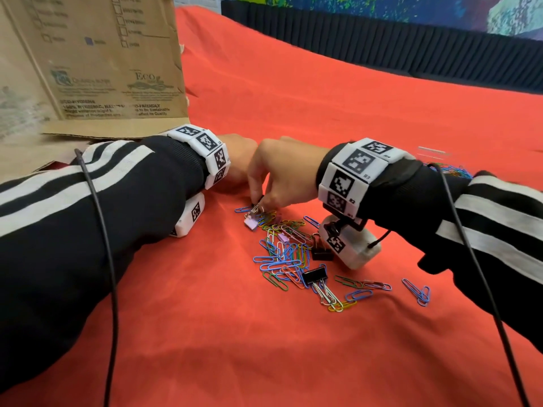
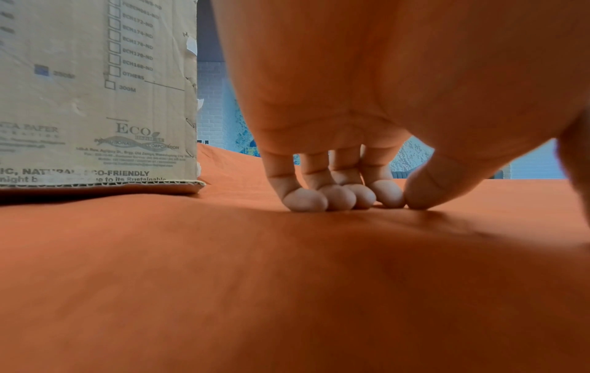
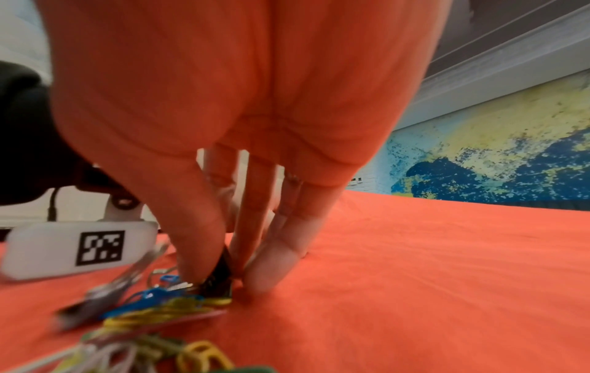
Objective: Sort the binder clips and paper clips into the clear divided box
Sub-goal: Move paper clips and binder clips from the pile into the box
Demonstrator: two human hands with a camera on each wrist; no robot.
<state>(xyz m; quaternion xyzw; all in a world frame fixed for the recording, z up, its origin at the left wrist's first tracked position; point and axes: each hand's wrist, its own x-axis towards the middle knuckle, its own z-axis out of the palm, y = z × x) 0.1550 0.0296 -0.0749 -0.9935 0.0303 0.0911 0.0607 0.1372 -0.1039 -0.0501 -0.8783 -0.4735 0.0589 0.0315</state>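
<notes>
At the far left stands one brown cardboard box (image 1: 88,63), printed with "ECO", "NATURAL, ECO-FRIENDLY", a column of tick boxes ending in "OTHERS" and "300M", and part of a line reading "PAPER"; smaller print is too blurred to read. Just beside it the left hand (image 2: 335,126) rests on the red cloth (image 1: 323,113) with its four fingertips (image 2: 306,200) and thumb bunched together and pressed down, holding nothing I can see. Next, the right hand (image 1: 282,174) pinches a small black binder clip (image 3: 220,275) between thumb and fingers at the upper edge of the heap. The loose paper clips (image 1: 282,254) lie in one scattered pile, too many and too tangled to count, in blue, green, yellow, pink and white. Among them lie four more binder clips: two lilac (image 1: 251,223) and two black (image 1: 315,274). The wrist bands carry square coded tags; "R2" and "R3" are legible on the right one. At the right, behind the right sleeve, the clear divided box (image 1: 435,152) holds a cluster of coloured clips.
</notes>
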